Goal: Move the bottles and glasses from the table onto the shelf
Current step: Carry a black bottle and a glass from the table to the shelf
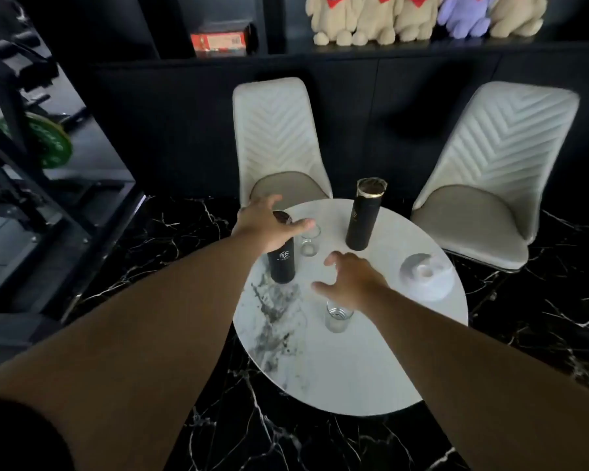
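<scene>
On the round white marble table [337, 368] stand two tall black bottles and two clear glasses. My left hand [266, 222] hovers with spread fingers over the top of the near-left bottle [281, 263], not gripping it. A small glass [309, 241] stands just right of that bottle. The second bottle [363, 215] stands upright at the far side. My right hand [352, 280] is open, fingers apart, just above the near glass [337, 317], whose rim it partly hides. The black shelf [371, 51] runs along the wall behind the chairs.
Two pale quilted chairs [279, 144] [497, 171] stand between the table and the shelf. A white round object [425, 271] sits at the table's right edge. Plush toys [422, 15] and a red box [218, 42] occupy the shelf. Gym equipment [41, 141] stands at the left.
</scene>
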`<state>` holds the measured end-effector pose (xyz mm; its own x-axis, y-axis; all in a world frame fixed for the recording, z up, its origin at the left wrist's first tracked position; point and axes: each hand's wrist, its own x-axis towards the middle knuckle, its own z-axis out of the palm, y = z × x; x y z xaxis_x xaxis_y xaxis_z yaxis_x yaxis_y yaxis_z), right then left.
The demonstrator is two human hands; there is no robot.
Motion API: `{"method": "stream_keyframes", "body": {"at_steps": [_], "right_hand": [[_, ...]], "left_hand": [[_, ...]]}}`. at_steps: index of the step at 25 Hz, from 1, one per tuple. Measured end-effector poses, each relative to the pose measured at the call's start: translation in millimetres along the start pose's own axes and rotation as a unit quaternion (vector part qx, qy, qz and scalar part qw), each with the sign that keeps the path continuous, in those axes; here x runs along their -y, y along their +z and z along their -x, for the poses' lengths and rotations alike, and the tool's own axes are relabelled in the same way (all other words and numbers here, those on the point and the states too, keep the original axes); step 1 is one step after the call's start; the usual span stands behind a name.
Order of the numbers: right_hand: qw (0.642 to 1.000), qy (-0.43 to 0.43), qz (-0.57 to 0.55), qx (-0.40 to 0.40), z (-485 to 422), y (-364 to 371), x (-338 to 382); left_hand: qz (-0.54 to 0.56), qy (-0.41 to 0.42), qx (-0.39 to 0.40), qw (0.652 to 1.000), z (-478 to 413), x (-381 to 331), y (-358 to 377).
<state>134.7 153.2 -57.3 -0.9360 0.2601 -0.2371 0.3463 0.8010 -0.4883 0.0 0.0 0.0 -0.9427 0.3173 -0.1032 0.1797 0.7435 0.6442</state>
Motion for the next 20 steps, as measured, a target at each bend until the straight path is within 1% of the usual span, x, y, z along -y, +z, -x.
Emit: {"method": "stream_keyframes", "body": {"at_steps": [2, 5, 8, 12, 14, 17, 20], "right_hand": [[0.998, 0.012, 0.052, 0.035, -5.6, 11.3, -7.6], [0.994, 0.007, 0.062, 0.09, -13.0, 34.0, -21.3], [0.989, 0.0, 0.081, 0.125, -20.0, 50.3, -33.1], [0.988, -0.03, 0.113, 0.097, -23.1, 70.0, -45.0], [0.987, -0.051, 0.12, 0.097, -23.8, 70.2, -46.5], [0.983, -0.08, 0.132, 0.103, -24.7, 56.9, -35.1], [0.981, -0.102, 0.124, 0.105, -27.4, 28.0, -1.4]], "left_hand": [[-0.06, -0.006, 0.02, 0.998, -5.9, 0.5, 8.5], [-0.119, -0.024, 0.035, 0.992, -15.1, 10.7, 24.4], [-0.162, -0.017, 0.025, 0.986, -23.5, 15.0, 34.1], [-0.144, -0.006, 0.003, 0.989, -29.0, 21.5, 45.1], [-0.134, 0.001, -0.009, 0.991, -30.1, 23.8, 46.9], [-0.136, 0.011, -0.016, 0.991, -25.5, 23.3, 38.5], [-0.121, 0.003, -0.031, 0.992, -15.9, 18.0, 8.8]]}}
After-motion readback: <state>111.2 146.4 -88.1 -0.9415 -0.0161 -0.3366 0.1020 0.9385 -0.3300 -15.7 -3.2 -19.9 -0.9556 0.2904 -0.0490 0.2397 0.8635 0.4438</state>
